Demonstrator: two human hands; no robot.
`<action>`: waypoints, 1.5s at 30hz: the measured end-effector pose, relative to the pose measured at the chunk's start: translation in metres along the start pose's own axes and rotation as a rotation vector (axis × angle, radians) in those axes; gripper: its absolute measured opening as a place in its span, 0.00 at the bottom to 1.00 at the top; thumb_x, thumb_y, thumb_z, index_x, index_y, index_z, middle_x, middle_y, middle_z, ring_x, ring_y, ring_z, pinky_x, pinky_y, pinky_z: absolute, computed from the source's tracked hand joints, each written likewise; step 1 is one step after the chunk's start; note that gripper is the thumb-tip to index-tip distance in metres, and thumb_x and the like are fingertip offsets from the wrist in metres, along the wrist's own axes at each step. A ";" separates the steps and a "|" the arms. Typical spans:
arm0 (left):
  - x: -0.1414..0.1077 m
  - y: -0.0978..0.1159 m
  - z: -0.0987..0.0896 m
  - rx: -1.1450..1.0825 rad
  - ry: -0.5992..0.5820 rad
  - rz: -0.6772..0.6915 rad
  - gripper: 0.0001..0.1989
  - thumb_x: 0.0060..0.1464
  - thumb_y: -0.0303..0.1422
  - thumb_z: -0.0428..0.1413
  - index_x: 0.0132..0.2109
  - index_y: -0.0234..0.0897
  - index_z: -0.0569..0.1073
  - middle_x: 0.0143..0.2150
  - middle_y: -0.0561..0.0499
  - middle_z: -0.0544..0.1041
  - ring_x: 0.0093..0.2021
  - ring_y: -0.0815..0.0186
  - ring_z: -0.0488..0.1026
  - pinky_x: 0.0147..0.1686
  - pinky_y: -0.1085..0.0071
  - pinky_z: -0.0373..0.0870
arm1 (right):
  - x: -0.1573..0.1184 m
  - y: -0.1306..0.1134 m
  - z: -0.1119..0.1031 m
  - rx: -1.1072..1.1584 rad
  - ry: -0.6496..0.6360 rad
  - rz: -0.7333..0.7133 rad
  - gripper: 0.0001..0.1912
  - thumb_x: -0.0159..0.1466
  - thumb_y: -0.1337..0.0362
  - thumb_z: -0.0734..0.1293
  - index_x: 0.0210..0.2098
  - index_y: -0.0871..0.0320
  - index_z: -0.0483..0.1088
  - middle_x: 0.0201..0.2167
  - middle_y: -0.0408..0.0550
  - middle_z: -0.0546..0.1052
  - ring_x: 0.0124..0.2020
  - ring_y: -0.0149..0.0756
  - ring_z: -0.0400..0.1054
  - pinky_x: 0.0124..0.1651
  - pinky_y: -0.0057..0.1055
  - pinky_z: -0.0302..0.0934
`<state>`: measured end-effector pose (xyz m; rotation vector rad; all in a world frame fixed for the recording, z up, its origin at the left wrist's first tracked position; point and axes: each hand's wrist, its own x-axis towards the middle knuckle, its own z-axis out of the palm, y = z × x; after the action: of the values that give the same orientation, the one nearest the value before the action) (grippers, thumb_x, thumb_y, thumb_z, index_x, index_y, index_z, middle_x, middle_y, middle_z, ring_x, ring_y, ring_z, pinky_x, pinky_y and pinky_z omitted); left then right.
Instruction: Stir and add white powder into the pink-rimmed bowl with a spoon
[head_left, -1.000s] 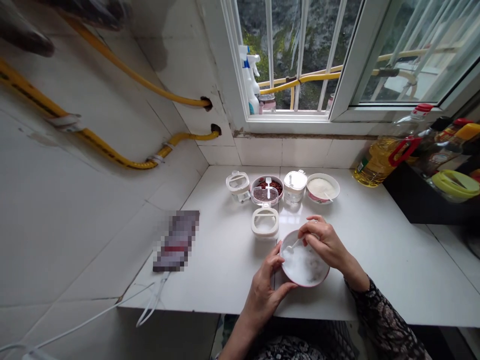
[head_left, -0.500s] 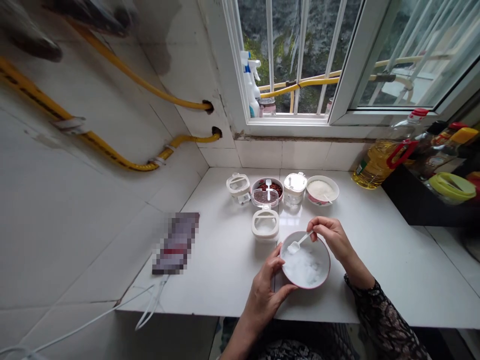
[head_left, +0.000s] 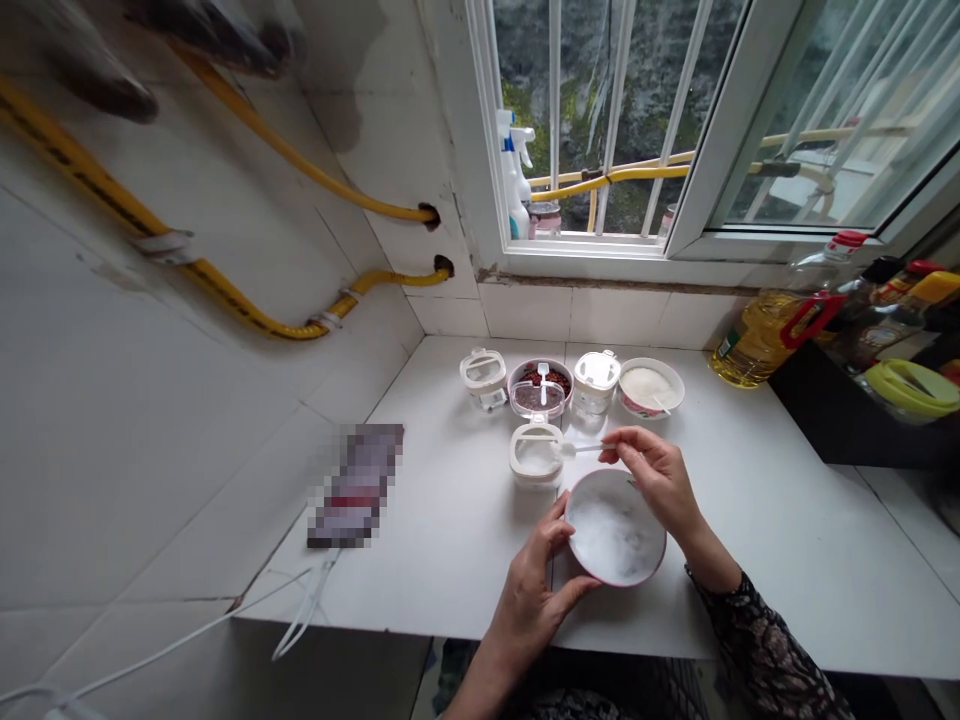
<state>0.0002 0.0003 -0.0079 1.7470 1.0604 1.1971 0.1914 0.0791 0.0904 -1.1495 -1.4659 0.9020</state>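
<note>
The left hand (head_left: 534,595) is cupping a round white ceramic bowl (head_left: 616,528) with a pink rim, its fingers (head_left: 551,535) spread wide around the near edge. The bowl is resting on the white tiled worktop (head_left: 442,570) and is holding coarse white granules. The right hand (head_left: 658,480) is hovering just above the bowl, its fingers (head_left: 624,447) pinched narrowly on a slim white plastic spoon (head_left: 585,449). The spoon's scoop is reaching the edge of a square cream-rimmed plastic container (head_left: 535,458). Farther back, a round dish of dark red beans (head_left: 540,378), a white-lidded jar (head_left: 596,382) and a patterned bowl of white powder (head_left: 651,388) are standing in a row. A clear bottle of yellow oil (head_left: 761,340) with a red handle is standing at far right, its label too small to read.
</note>
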 end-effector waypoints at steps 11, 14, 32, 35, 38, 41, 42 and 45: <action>0.000 0.001 0.000 -0.008 0.013 0.022 0.20 0.56 0.36 0.65 0.52 0.42 0.68 0.67 0.35 0.68 0.66 0.50 0.68 0.58 0.55 0.75 | -0.001 -0.005 0.004 -0.498 -0.103 -0.692 0.15 0.67 0.77 0.59 0.45 0.55 0.71 0.36 0.45 0.82 0.35 0.35 0.74 0.58 0.45 0.58; 0.000 0.001 -0.001 0.023 -0.005 0.019 0.20 0.55 0.36 0.65 0.51 0.41 0.68 0.68 0.35 0.67 0.67 0.49 0.68 0.61 0.53 0.72 | -0.003 -0.007 -0.008 -0.398 -0.004 -0.604 0.11 0.66 0.75 0.60 0.39 0.54 0.71 0.28 0.41 0.79 0.29 0.34 0.72 0.54 0.42 0.61; 0.000 0.002 -0.003 0.028 -0.002 -0.013 0.20 0.55 0.35 0.65 0.52 0.41 0.68 0.68 0.35 0.67 0.65 0.50 0.70 0.59 0.56 0.74 | -0.007 0.010 -0.013 -0.412 -0.299 -0.237 0.13 0.58 0.74 0.59 0.26 0.53 0.71 0.19 0.39 0.74 0.28 0.36 0.68 0.57 0.45 0.60; -0.001 0.001 -0.003 0.043 -0.009 -0.005 0.20 0.55 0.36 0.65 0.52 0.41 0.68 0.68 0.35 0.67 0.66 0.50 0.69 0.59 0.54 0.73 | -0.007 0.011 -0.014 -0.432 -0.294 -0.255 0.13 0.58 0.74 0.59 0.26 0.53 0.71 0.19 0.39 0.74 0.27 0.36 0.67 0.57 0.46 0.59; -0.001 0.002 -0.003 0.043 -0.011 0.000 0.20 0.56 0.36 0.64 0.52 0.41 0.68 0.68 0.36 0.67 0.66 0.50 0.69 0.59 0.54 0.73 | -0.009 0.009 -0.010 -0.409 -0.378 -0.263 0.12 0.58 0.74 0.59 0.26 0.54 0.71 0.20 0.38 0.75 0.23 0.32 0.64 0.59 0.47 0.58; 0.000 0.003 -0.003 0.038 -0.012 -0.013 0.20 0.55 0.36 0.65 0.52 0.41 0.68 0.68 0.36 0.68 0.65 0.50 0.70 0.59 0.55 0.73 | -0.009 0.007 -0.008 -0.369 -0.406 -0.224 0.13 0.58 0.74 0.59 0.26 0.54 0.72 0.18 0.37 0.73 0.22 0.32 0.64 0.60 0.48 0.57; 0.000 0.003 -0.003 0.037 -0.014 -0.022 0.20 0.55 0.36 0.65 0.52 0.41 0.68 0.68 0.36 0.67 0.65 0.50 0.70 0.59 0.55 0.74 | -0.009 0.006 -0.009 -0.356 -0.389 -0.201 0.13 0.58 0.74 0.59 0.26 0.54 0.72 0.17 0.37 0.73 0.24 0.33 0.65 0.60 0.47 0.57; 0.000 0.003 -0.003 0.030 -0.020 -0.041 0.21 0.54 0.35 0.65 0.52 0.41 0.68 0.68 0.35 0.67 0.63 0.50 0.72 0.57 0.56 0.75 | -0.006 0.005 -0.014 -0.305 -0.301 -0.090 0.13 0.56 0.71 0.59 0.24 0.53 0.73 0.17 0.41 0.74 0.31 0.39 0.69 0.51 0.42 0.62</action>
<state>-0.0019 -0.0007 -0.0044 1.7485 1.1026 1.1418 0.2063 0.0741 0.0870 -1.1910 -1.9374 0.8342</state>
